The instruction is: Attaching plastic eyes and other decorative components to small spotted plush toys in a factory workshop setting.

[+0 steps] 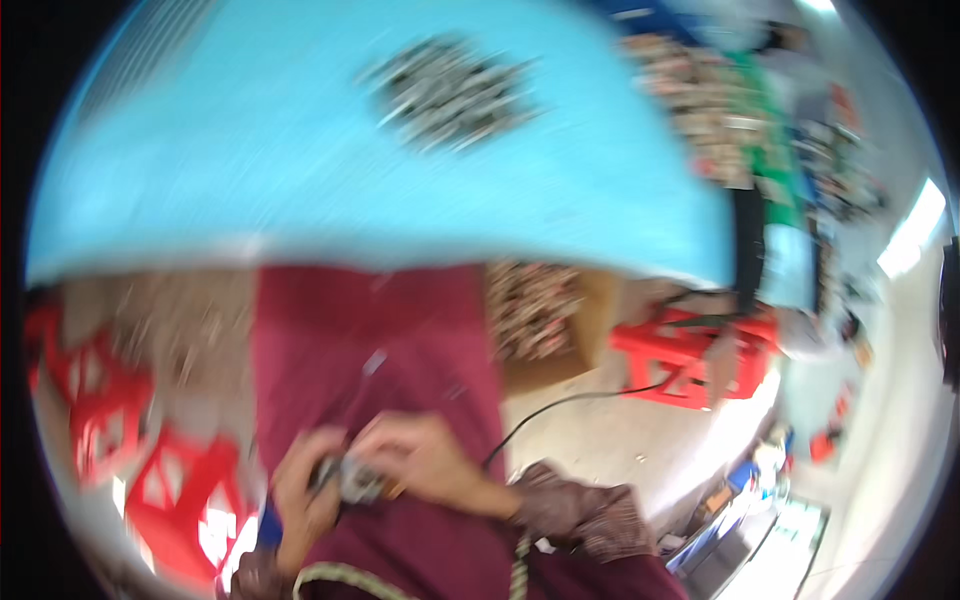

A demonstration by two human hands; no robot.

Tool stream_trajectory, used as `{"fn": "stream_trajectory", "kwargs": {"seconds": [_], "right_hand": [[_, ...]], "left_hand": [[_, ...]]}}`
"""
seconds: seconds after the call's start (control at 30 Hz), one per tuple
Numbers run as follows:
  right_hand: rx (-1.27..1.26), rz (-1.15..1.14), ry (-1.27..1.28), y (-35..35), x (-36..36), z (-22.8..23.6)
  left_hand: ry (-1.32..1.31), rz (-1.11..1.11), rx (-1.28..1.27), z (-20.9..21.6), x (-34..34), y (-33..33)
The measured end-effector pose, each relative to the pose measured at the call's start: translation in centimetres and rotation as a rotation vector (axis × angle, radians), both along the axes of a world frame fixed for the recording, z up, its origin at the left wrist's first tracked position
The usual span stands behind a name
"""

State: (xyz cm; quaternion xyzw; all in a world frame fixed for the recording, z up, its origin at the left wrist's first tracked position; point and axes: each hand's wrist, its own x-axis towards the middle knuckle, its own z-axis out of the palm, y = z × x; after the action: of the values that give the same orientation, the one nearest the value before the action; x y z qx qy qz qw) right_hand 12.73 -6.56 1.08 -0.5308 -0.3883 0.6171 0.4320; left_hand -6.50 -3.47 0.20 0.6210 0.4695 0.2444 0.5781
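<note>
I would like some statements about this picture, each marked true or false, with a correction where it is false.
1. Both hands hold one small part over the lap. True: the left hand and the right hand meet on a small grey part.
2. The table is red. False: the table is light blue.
3. A pile of small metal parts lies on the table. True: the grey pile is there, though blurred.
4. The stools are green. False: the stools are red.
5. The cardboard box is empty. False: the cardboard box holds many small parts.
</note>
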Motion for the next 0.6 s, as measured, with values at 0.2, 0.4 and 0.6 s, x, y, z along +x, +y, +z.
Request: {"fn": "stream_trajectory", "kwargs": {"seconds": [0.2, 0.4, 0.6], "right_hand": [[0.020, -0.086, 0.078, 0.3, -0.6, -3.3], [-0.125, -0.053, 0.046, 0.2, 1.5, -1.8], [-0.057, 0.029, 0.118, 0.4, 2.5, -1.8]], "left_hand": [[-0.115, -0.189, -0.267, -3.8, -1.5, 0.9], [-0.146, -0.017, -0.431, -3.2, 2.1, 1.4], [-0.180, 0.046, -0.447, -1.0, 2.4, 1.9]]}}
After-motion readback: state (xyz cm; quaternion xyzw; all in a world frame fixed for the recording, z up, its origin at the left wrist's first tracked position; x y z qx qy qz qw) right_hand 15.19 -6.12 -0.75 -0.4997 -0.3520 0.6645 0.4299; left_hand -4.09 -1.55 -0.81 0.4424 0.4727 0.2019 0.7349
